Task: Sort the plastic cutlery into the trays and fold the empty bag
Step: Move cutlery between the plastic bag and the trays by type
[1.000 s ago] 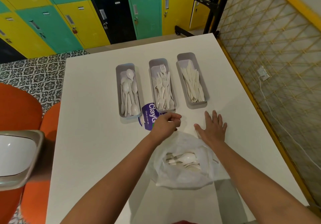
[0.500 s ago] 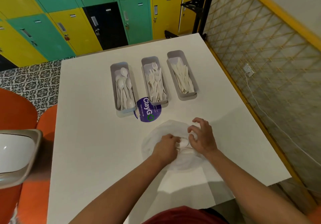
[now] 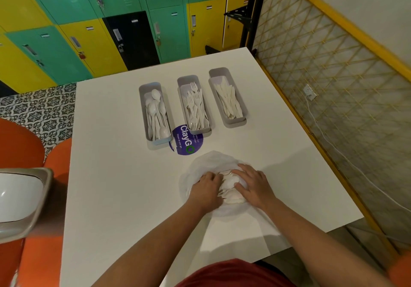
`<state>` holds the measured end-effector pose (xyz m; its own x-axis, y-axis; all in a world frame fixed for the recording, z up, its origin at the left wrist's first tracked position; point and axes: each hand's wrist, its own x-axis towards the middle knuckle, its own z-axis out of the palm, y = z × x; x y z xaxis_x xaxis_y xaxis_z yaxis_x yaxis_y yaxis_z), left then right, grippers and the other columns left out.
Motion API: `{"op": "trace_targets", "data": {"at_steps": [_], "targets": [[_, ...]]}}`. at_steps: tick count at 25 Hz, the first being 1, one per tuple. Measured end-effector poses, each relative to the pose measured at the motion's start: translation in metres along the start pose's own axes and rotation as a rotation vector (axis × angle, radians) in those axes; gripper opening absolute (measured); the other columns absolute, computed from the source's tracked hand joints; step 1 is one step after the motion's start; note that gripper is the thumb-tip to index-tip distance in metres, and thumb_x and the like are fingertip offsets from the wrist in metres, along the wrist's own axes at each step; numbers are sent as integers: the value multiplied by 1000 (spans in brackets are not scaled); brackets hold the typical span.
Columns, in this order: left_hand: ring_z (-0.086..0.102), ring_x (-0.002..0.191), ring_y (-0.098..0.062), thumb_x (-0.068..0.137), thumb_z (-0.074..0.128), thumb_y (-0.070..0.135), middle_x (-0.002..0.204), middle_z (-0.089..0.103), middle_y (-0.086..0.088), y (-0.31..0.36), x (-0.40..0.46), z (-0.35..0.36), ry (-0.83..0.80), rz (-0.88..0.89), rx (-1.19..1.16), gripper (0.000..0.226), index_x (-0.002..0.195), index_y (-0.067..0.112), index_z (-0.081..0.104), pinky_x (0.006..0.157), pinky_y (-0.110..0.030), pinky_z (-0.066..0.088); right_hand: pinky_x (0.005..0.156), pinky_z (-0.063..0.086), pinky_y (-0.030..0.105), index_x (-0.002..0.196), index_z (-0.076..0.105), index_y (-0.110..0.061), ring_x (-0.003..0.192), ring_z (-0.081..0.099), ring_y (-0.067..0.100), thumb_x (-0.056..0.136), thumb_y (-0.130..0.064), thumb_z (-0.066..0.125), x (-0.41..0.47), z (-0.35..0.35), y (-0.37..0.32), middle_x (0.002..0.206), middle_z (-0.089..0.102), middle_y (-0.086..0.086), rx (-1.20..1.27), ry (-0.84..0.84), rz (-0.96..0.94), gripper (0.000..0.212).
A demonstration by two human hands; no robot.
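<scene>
Both hands, left [image 3: 208,190] and right [image 3: 252,184], have dropped onto the bag [image 3: 200,164] at lower centre, fingers curled gathering leftover cutlery [image 3: 230,184] inside, so sorting continues toward trays [image 3: 229,72] above; folding waits.

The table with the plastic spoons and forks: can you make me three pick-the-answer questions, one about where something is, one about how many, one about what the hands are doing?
1. Where is the purple sticker?
A. near the spoon tray and fork tray
B. inside the knife tray
C. under the bag

2. How many trays are on the table?
A. two
B. three
C. five

3. What are the hands doing?
A. resting flat on bare table
B. gathering cutlery in the bag
C. folding an empty bag

Answers: 1 A, it peeks out between their near ends. 2 B, three stand in a row. 3 B, the left hand and right hand close around the pile.
</scene>
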<state>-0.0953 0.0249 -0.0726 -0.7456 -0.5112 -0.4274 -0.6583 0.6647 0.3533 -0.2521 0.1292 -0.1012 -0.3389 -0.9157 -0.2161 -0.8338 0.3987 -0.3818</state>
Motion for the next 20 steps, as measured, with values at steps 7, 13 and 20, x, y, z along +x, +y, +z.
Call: {"op": "trace_targets", "data": {"at_steps": [7, 13, 20], "targets": [[41, 130, -25, 76, 72, 37, 143, 39, -8, 2, -6, 5, 8, -56, -78, 87, 145, 17, 23, 102, -34, 38, 116, 5, 39, 145, 24, -37, 147, 4, 14, 70, -60, -7, -4, -3, 0, 158, 9, -8, 14, -150, -8, 84], [44, 128, -26, 80, 70, 27, 143, 40, -10, 1, -5, -7, -28, -91, -169, 78, 143, 12, 27, 102, -30, 37, 116, 7, 35, 140, 35, -26, 146, 11, 12, 79, -50, 8, -3, 4, 5, 156, 20, -7, 129, -107, 30, 71], [46, 126, -25, 82, 67, 33, 138, 48, -9, -3, -4, -8, -45, -117, -217, 65, 136, 9, 38, 104, -29, 34, 114, 12, 35, 146, 25, -28, 146, 14, 13, 69, -49, 16, -1, 2, 2, 157, 18, -7, 59, -90, 23, 81]]}}
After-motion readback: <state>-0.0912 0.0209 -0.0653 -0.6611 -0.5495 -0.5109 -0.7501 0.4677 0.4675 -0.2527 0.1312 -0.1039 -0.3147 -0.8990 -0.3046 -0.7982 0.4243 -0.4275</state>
